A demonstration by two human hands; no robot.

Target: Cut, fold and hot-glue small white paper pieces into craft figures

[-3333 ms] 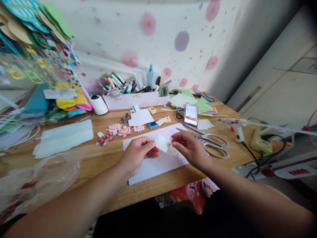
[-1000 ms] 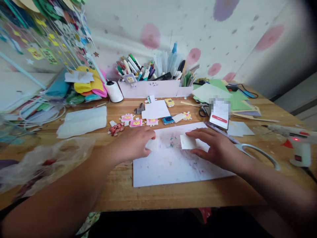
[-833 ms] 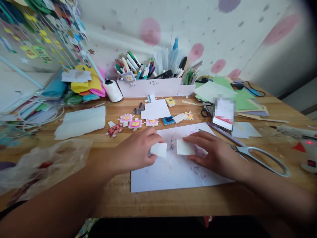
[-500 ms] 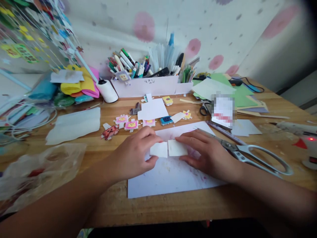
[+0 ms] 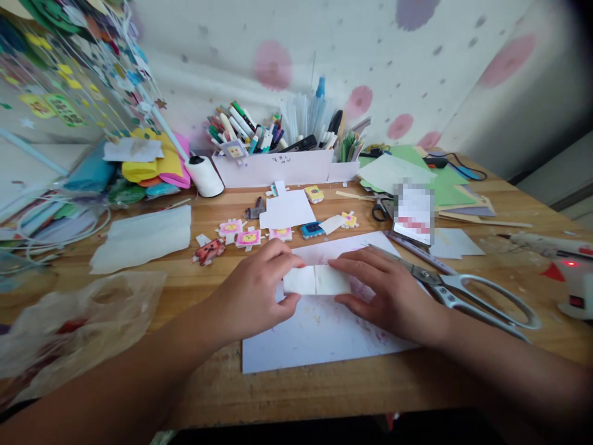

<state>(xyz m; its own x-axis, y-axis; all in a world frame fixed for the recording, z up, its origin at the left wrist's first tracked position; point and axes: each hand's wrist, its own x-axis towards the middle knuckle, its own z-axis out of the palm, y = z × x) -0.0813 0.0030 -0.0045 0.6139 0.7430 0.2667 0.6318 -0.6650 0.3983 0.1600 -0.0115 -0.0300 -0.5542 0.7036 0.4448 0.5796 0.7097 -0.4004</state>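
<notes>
The left hand (image 5: 252, 289) pinches the left card (image 5: 299, 281), and the right hand (image 5: 398, 293) pinches the right card (image 5: 332, 281). Over the big paper (image 5: 296, 343), both edges are lined up; I can't tell if they're stuck.

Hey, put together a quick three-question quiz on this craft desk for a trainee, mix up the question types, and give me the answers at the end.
1. The left hand holds one white piece and the right hand holds a second white piece. How do the pieces sit?
A) One stacked on top of the other
B) Edge to edge
C) With a wide gap between them

2. True or false: a red light shows on the glue gun.

3. Fill in the blank: the large scissors with silver handles lie nearer the ____ hand.

Key: 1 B; 2 true; 3 right.
</notes>
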